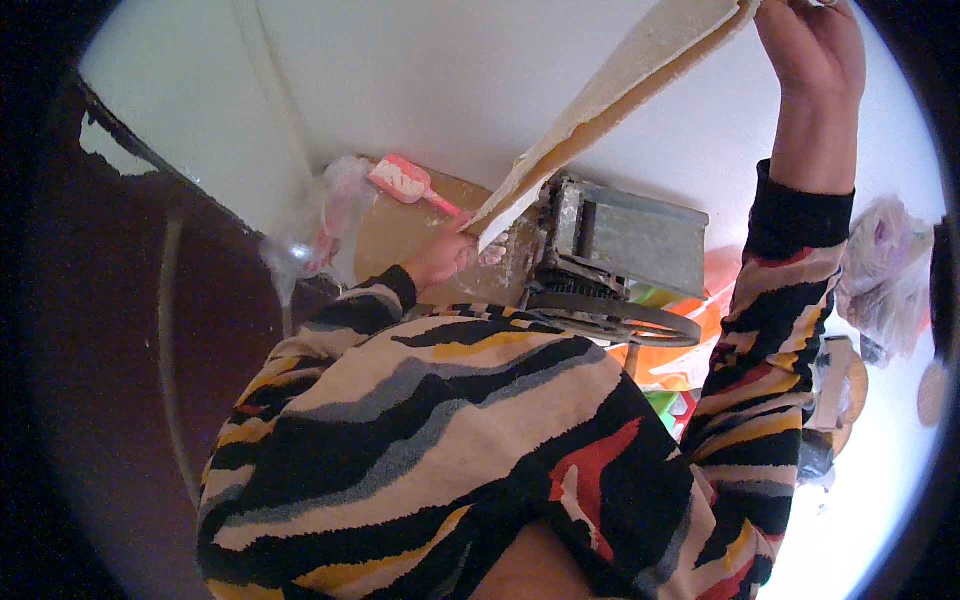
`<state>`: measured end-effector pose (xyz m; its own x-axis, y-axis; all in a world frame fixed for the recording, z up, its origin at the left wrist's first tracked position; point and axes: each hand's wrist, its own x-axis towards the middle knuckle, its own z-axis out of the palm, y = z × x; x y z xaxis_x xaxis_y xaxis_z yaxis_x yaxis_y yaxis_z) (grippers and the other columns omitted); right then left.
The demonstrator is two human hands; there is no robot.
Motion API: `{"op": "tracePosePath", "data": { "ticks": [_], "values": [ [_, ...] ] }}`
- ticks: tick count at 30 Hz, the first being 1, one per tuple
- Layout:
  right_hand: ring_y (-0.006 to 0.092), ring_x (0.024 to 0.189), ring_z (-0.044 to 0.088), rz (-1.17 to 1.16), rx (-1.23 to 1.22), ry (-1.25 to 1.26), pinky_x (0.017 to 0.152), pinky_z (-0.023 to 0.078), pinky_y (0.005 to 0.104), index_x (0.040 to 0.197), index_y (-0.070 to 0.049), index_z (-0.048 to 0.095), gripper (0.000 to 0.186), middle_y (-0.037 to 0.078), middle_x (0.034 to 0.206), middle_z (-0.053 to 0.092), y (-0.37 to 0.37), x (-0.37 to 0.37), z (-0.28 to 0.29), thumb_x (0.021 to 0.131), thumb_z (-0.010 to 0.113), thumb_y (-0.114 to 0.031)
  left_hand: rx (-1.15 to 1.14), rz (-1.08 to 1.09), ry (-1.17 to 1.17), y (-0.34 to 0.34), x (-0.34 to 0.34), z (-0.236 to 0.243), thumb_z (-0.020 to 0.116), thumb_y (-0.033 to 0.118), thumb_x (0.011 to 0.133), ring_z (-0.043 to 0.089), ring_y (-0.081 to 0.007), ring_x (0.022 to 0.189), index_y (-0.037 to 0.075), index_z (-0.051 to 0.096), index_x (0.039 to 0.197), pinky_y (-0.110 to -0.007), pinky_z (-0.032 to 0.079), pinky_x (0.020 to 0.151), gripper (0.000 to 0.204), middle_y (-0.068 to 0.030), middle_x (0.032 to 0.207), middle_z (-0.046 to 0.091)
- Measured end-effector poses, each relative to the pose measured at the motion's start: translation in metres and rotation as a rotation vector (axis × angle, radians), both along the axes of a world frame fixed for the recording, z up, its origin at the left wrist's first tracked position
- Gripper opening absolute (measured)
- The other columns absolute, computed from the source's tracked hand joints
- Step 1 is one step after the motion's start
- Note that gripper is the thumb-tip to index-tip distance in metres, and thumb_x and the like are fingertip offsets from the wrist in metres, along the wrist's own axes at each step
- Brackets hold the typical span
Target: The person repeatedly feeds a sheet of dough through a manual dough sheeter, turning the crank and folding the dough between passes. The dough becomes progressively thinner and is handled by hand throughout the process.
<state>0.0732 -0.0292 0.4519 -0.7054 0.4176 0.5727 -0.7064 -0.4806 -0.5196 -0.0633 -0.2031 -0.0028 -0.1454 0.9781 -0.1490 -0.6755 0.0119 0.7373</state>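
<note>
A long pale sheet of dough [600,118] stretches slantwise from the upper right down to the middle of the view. High at the upper right, my raised right hand [812,52] is closed on the sheet's upper end; the fingertips are partly cut off by the frame's top edge. My left hand [442,258] is closed at the sheet's lower end, beside a metal roller machine [640,232] with gears and a large wheel [665,328]. The sheet's lower part passes next to the machine's left side.
A floury pink scoop [400,180] lies on a brown board [385,232] left of the machine. Clear plastic bags [335,205] are bunched beside it. Orange and green packages [680,345] sit below the machine, and more plastic bags [888,265] hang at the right. A white wall [420,80] rises behind.
</note>
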Motion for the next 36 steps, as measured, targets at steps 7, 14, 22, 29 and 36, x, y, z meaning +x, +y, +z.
{"op": "tracePosePath", "data": {
  "ticks": [7,14,22,29,36],
  "values": [
    [0.0235,0.07,0.062,0.056,0.107,-0.154,0.078,0.053,0.0381,0.076,-0.002,0.055,0.012,0.011,0.074,0.061,0.016,0.023,0.003,0.086,0.05,-0.005,0.068,-0.138,-0.595,0.0,-0.005,0.029,0.043,0.046,0.093,0.049,-0.0317,0.116,0.002,0.036,0.134,-0.048,0.039,0.1,0.06,-0.0167,0.13,0.046],
    [0.0248,0.071,0.064,-0.041,0.172,-0.104,0.076,0.055,0.0376,0.075,-0.001,0.055,0.01,0.011,0.075,0.063,0.025,0.038,-0.012,0.085,0.051,-0.003,-0.135,-0.223,-0.714,0.074,-0.004,-0.038,0.048,0.036,0.094,0.058,-0.0266,0.088,0.001,0.051,0.114,-0.04,0.05,0.075,0.04,-0.014,0.104,0.058],
    [0.0242,0.067,0.064,-0.141,0.082,-0.104,0.072,0.056,0.0366,0.072,-0.002,0.055,0.013,0.01,0.069,0.061,0.063,0.079,-0.027,0.084,0.05,-0.003,-0.206,-0.221,-0.534,0.086,-0.001,-0.066,0.05,0.01,0.085,0.057,-0.0286,0.096,-0.001,0.05,0.111,-0.042,0.047,0.082,0.028,-0.0172,0.111,0.056],
    [0.0286,0.066,0.063,-0.356,0.106,-0.255,0.07,0.054,0.0398,0.073,0.0,0.059,0.013,0.014,0.074,0.065,0.088,0.115,-0.048,0.079,0.054,-0.01,-0.218,-0.218,-0.418,0.086,0.014,-0.045,0.05,0.006,0.079,0.049,-0.0338,0.114,-0.005,0.045,0.118,-0.047,0.039,0.097,0.041,-0.0187,0.122,0.052],
    [0.0303,0.071,0.064,-0.321,0.045,-0.27,0.073,0.053,0.042,0.077,0.002,0.06,0.013,0.017,0.077,0.065,0.101,0.135,-0.085,0.077,0.054,-0.01,-0.133,-0.198,-0.475,0.096,0.016,-0.041,0.053,0.022,0.089,0.048,-0.0313,0.118,-0.002,0.041,0.129,-0.048,0.038,0.101,0.048,-0.0169,0.13,0.048]
  ]
}}
